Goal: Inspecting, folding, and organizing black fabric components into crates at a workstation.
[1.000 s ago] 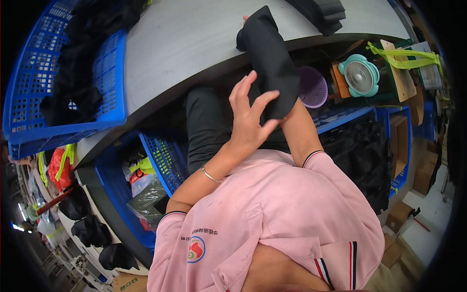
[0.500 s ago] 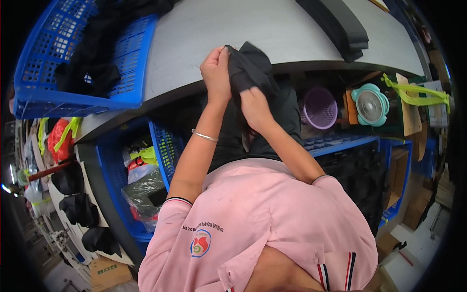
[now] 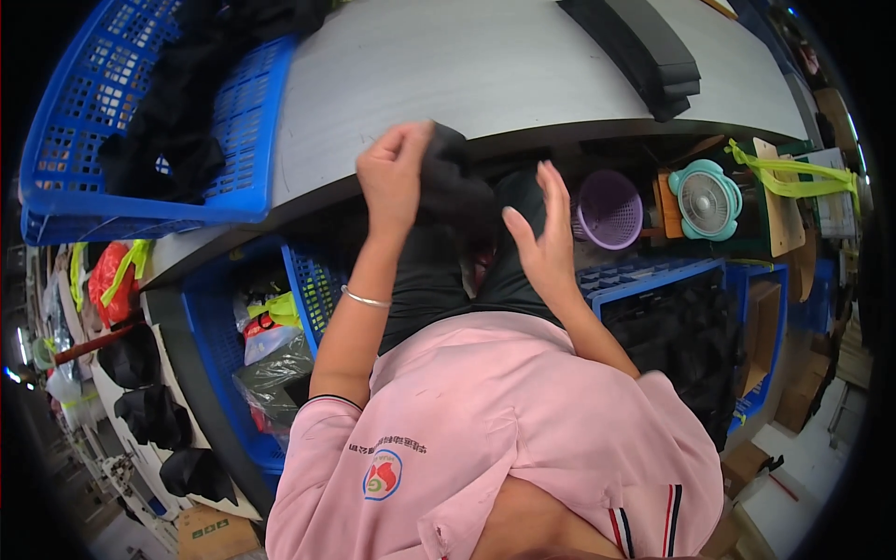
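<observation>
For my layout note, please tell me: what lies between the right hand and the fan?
In the head view, a purple bin and then part of a brown board lie between the right hand and the fan.

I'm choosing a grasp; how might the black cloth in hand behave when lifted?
The black cloth is probably floppy, as it droops from the left hand. It seems light, since only that hand grips it. Its dull surface suggests little slipperiness.
</observation>
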`<state>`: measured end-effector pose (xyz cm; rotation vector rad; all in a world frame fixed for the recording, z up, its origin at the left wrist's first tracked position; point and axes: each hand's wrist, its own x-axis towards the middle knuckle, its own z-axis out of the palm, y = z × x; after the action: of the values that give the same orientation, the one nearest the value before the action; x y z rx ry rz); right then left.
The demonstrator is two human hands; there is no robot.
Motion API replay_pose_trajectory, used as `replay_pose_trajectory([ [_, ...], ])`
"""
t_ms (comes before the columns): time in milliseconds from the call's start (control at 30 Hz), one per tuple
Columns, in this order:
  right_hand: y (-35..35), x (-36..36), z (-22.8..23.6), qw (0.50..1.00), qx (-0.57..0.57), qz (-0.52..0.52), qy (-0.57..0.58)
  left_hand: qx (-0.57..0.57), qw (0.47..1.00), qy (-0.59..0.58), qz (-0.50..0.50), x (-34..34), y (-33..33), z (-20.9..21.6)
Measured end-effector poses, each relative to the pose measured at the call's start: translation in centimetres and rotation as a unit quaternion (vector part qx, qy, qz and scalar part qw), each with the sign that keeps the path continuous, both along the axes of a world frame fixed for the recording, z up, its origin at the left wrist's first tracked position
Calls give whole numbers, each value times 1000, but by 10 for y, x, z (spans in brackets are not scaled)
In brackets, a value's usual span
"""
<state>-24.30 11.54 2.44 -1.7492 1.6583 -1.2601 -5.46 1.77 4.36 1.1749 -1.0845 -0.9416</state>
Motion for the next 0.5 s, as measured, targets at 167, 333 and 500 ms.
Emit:
replay_pose_trajectory([
  [167,-51,27,3,997,-54,-19,-49,-109,982,-131,-86,-36,46,27],
  [333,-58,3,9,964,153,0,-219,-98,982,-160,5,-7,43,24],
  [500,-28,-1,27,751,314,218,-539,5,999,-4,33,21,15,6],
])
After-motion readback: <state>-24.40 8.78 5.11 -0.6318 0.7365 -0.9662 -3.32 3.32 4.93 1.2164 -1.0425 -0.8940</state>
